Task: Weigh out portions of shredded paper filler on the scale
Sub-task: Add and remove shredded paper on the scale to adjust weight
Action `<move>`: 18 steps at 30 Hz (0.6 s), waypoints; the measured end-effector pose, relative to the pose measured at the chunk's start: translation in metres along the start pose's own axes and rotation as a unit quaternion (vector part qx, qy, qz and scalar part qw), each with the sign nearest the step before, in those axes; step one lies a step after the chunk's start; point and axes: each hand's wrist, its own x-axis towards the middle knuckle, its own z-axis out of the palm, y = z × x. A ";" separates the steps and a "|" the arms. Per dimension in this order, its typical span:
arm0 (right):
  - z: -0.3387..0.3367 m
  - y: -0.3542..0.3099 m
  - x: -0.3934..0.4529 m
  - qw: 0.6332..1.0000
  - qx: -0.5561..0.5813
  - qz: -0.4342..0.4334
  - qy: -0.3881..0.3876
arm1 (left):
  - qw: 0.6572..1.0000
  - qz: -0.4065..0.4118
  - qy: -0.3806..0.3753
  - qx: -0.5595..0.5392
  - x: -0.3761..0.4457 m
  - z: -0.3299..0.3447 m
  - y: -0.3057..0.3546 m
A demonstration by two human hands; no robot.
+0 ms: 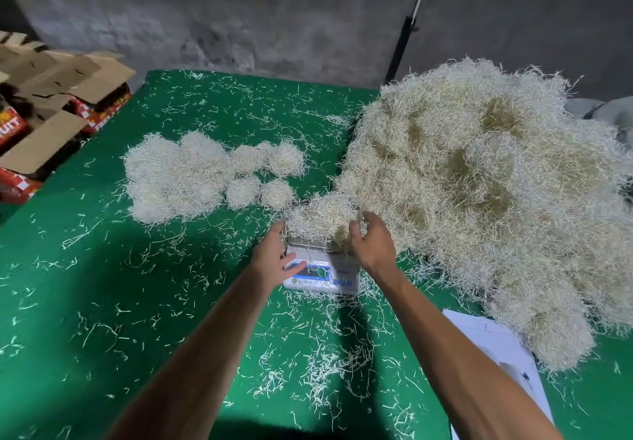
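1. The left hand (274, 261) lies at the left side of the clump of shredded paper (320, 217) on the scale; its fingers (297, 266) are relaxed and nearly straight, the thumb reaching over the display, the fingertips hidden in the strands.
2. The right hand (371, 242) is at the clump's right side, its fingers (358, 234) curled into the paper and gripping strands.
3. The clump sits between the two hands on the scale (322, 273) pan: a loose, rounded tangle of thin cream strips that hides most of the pan.
4. The scale is white with a blue-framed display and stands near the middle of the green bench (102, 302).
5. Toward the bench's left edge lie rounded portions (212, 174) of the same filler, several touching.
6. A large heap (479, 193) of filler covers the bench's right side, touching the clump.
7. Stray strands litter the bench; white paper sheets (496, 347) lie by the near right corner.
8. Open cardboard boxes (51, 110) stand beyond the left edge.
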 end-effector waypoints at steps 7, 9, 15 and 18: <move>0.013 0.000 0.028 0.998 0.052 0.039 0.008 | 0.998 0.029 0.052 -0.004 0.028 0.012 0.011; 0.022 -0.002 0.036 0.997 0.061 0.038 0.018 | 0.997 0.027 0.071 0.000 0.038 0.016 0.017; 0.054 -0.010 0.052 0.984 0.151 0.087 -0.032 | 0.998 -0.004 0.026 0.062 0.067 0.031 0.024; 0.080 -0.026 0.045 0.958 0.242 0.114 -0.106 | 0.997 -0.037 0.004 0.060 0.077 0.044 0.015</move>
